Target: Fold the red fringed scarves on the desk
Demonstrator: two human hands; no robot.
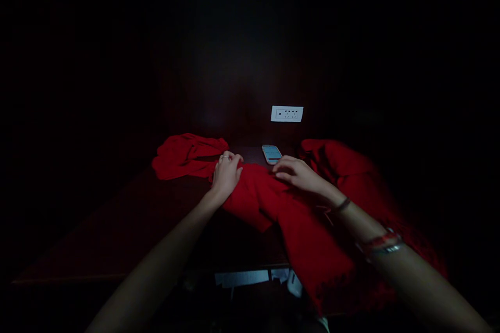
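"Where's the red cloth (255,195) from where you're standing?"

"Across the middle of the dark surface (128,229), with one bunched part at the far left and more of it heaped on the right. A length of it drops over the near edge, a bit right of the middle, and looks fringed at its end. I can't tell if it's all one piece."

"And the hands?"

"The left hand (227,171) is on the cloth near the middle, fingers bent down (there's a ring (225,156) on one of them). I can't tell whether its grip has a fold pinched or is just pressing."

"The right hand (299,173)?"

"Over the cloth to the right, palm down, its grip loosely curled with a small space between thumb and fingers. I can't make out if the fingertips touch the fabric. It's just beside the phone (272,154), which lies at the far side with its screen lit."

"Anything on that arm?"

"A dark band (342,204) at the wrist, then red and shiny bracelets (385,243) further up."

"What's that white thing on the wall?"

"A socket panel (287,114), beyond the phone and slightly right. Below the near edge there are some pale items (242,278), too dim to name."
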